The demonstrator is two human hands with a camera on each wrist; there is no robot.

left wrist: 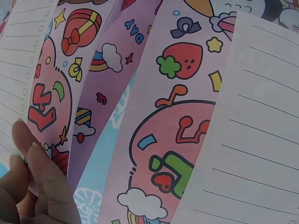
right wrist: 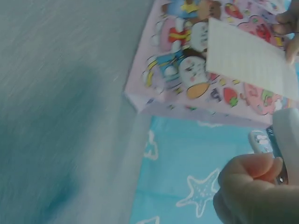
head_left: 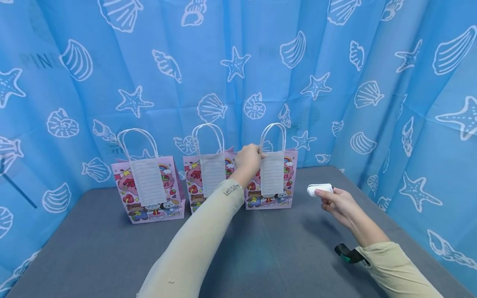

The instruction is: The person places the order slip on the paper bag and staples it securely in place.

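My left hand (head_left: 249,159) reaches the right-hand pink gift bag (head_left: 290,182), fingers pinching the upper left edge of a lined white sheet (head_left: 272,176) that hangs over the bag's front. The left wrist view shows those fingertips (left wrist: 35,154) at the sheet's checkbox edge (left wrist: 16,70). Off to the right of this bag, above the table, my right hand (head_left: 340,205) grips a small white stapler (head_left: 321,189) between thumb and fingers. A dark slit runs along the stapler (right wrist: 287,137) in the right wrist view.
Two matching pink bags (head_left: 177,176) (head_left: 230,167) stand to the left, each with white handles and a lined sheet (head_left: 149,182) on its front. All sit on a grey table (head_left: 93,244) before a blue shell-print curtain (head_left: 238,49).
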